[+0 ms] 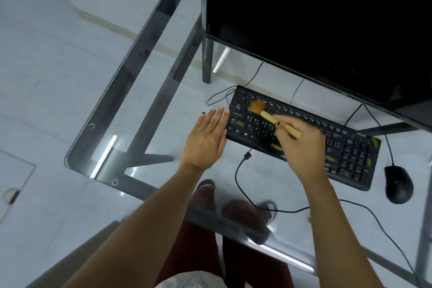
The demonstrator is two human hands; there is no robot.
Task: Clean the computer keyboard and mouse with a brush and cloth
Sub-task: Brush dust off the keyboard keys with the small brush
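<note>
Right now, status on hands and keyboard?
Right hand gripping brush, bristles on keyboard upper-left keys. Left hand flat, bracing keyboard's left edge. Mouse untouched; loose USB plug lying in front.

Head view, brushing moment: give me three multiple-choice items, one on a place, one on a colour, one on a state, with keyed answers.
1. Where are the brush bristles?
A. on the keyboard's left end
B. on the mouse
C. on the monitor

2. What colour is the mouse?
A. white
B. black
C. red

3. How is the left hand?
A. gripping a cloth
B. holding the cable
C. flat and empty

Answers: 1 A, the bristles touch the left keys of the keyboard. 2 B, it lies dark beside the keyboard. 3 C, fingers spread at the keyboard's edge; the right hand holds the brush.
</note>
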